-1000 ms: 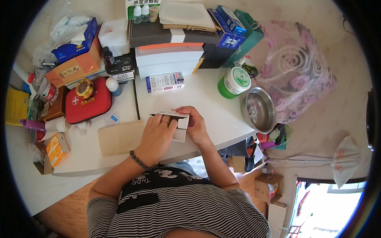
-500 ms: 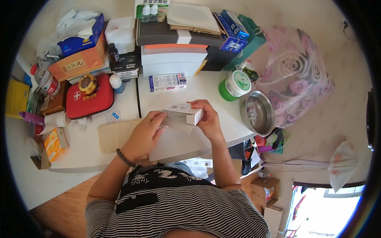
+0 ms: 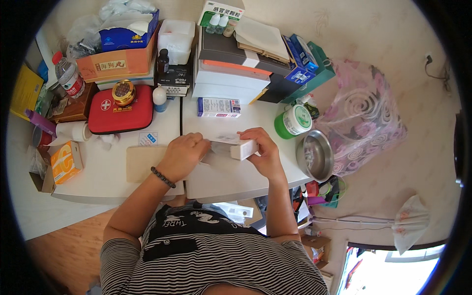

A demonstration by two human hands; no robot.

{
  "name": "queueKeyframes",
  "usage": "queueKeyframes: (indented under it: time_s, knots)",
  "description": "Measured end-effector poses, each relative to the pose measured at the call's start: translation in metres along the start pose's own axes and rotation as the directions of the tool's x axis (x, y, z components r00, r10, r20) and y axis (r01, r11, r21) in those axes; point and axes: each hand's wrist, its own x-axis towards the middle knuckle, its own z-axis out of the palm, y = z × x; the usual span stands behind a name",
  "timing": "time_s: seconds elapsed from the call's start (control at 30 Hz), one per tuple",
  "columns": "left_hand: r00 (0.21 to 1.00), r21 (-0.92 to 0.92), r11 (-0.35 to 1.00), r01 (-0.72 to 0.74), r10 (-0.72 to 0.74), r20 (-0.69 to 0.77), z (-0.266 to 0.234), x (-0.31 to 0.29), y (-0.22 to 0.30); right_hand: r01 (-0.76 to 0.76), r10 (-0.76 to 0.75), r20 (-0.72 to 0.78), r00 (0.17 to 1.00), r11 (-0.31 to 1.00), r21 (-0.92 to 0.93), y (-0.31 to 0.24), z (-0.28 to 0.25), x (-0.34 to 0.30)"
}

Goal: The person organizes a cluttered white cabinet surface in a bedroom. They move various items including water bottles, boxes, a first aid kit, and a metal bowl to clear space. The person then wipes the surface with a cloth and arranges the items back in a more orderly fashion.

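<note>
In my right hand [image 3: 267,152] is a small white carton [image 3: 244,149], its narrow end turned toward me and my fingers closed around it. My left hand [image 3: 184,155] is closed at the carton's left side, its fingertips pinching the edge of a thin pale sheet [image 3: 219,153]. That sheet is blurred and stretches between the left fingers and the carton, just above the white desk. Behind both hands a white and purple medicine box [image 3: 219,107] lies on the desktop. A beige flat pad [image 3: 142,164] rests beside my left wrist.
To the left are a red first-aid case [image 3: 120,115] with a gold round tin [image 3: 123,93] on it and an orange box [image 3: 67,162]. Stacked boxes [image 3: 231,83] stand at the back. A green-lidded tub [image 3: 293,121] and a steel bowl [image 3: 315,156] stand at the right.
The view has shifted, so the desk items sit differently in the picture. My left fingers have closed more tightly at the sheet, and the carton's end has turned more toward me.
</note>
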Motion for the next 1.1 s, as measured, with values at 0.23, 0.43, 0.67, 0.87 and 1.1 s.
queueKeyframes:
  time_s: [0.23,0.43,0.67,0.87,1.1]
  knots:
    - [0.892,-0.679,0.699,0.224,-0.428,-0.147,-0.003,0.007,0.008,-0.156,0.161,-0.035,0.986,0.981,0.111,0.029,0.008,-0.009]
    - [0.703,-0.948,0.002,0.318,-0.671,0.234,0.005,0.002,-0.017,-0.230,0.250,-0.060,0.967,0.946,0.227,0.036,0.011,-0.014]
    - [0.653,-0.948,-0.169,0.270,-0.691,0.310,0.004,0.005,-0.011,-0.280,0.334,-0.106,0.937,0.896,0.344,0.042,0.015,-0.022]
    - [0.838,-0.724,0.477,0.499,-0.480,0.261,-0.005,-0.006,-0.012,-0.118,0.143,-0.108,0.984,0.971,0.208,0.031,0.013,-0.019]
    - [0.929,-0.404,0.844,0.354,-0.366,0.050,-0.013,0.002,-0.004,0.034,-0.043,-0.191,0.981,0.998,-0.050,0.014,0.016,-0.017]
